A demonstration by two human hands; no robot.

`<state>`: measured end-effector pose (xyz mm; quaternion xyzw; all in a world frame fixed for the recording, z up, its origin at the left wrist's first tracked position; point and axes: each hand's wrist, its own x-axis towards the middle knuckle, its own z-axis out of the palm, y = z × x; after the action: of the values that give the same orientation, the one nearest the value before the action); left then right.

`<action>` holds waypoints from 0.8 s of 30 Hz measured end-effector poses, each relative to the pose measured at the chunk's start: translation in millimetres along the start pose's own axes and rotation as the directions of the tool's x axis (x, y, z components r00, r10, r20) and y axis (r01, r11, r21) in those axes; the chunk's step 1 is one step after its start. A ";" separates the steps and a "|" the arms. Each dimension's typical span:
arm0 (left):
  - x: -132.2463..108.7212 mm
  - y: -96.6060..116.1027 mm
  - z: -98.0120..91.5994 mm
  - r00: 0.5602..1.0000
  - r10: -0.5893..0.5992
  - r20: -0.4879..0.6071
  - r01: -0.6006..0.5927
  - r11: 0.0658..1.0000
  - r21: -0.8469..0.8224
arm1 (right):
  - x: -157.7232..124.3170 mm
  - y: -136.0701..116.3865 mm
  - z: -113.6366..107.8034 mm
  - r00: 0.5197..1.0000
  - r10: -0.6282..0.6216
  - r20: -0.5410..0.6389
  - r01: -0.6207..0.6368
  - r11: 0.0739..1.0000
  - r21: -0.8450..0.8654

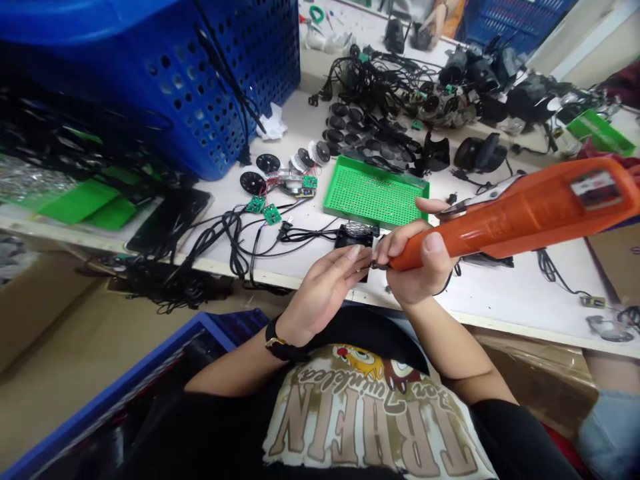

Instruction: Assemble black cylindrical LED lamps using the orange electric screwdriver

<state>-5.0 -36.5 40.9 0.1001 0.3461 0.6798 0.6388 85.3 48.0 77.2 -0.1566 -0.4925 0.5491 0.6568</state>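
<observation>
The right hand (417, 267) wraps tight around the orange screwdriver (525, 210). The left hand (325, 287) is flat, fingers together, touching its tip.

Electronics assembly workshop: the white workbench (500, 293) carries loose circuit boards (271, 213), tangled cables (240, 237), black plastic parts (350, 127) and a green tray (373, 193), with a blue crate (200, 100) alongside and a power screwdriver (525, 213) in use.
</observation>
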 end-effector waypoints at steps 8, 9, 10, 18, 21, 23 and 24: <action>-0.9 1.0 6.3 0.997 0.025 0.068 -0.028 0.999 0.037 | -5.5 5.4 -2.3 1.000 -0.026 0.015 0.026 1.000 0.003; -0.8 0.9 6.5 0.997 0.025 0.073 -0.029 0.999 0.046 | -5.5 4.8 -2.5 1.000 -0.024 0.018 0.024 1.000 -0.001; -0.7 0.8 6.4 0.997 0.025 0.072 -0.029 0.998 0.054 | -5.4 4.2 -2.6 1.000 -0.022 0.020 0.022 1.000 -0.006; 0.1 0.5 4.1 0.999 -0.007 0.035 0.005 0.998 0.057 | -2.3 -0.3 -0.5 0.999 0.002 -0.035 -0.006 0.993 -0.119; 0.4 -0.7 5.6 1.000 -0.010 0.024 0.008 0.999 0.053 | -2.6 0.1 -1.3 1.000 -0.017 -0.020 0.015 0.996 -0.090; 0.7 -2.2 6.2 1.000 -0.002 0.012 0.001 0.998 0.058 | -2.4 -0.1 -2.9 0.999 -0.034 -0.009 0.034 0.998 -0.052; 0.6 -2.9 5.8 1.000 0.004 0.005 -0.004 0.998 0.065 | -1.9 -0.4 -3.9 0.999 -0.040 -0.004 0.040 0.999 -0.036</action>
<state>0.6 -34.1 43.3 0.1230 0.3661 0.6693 0.6347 88.9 47.5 74.8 -0.1599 -0.5039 0.5265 0.6658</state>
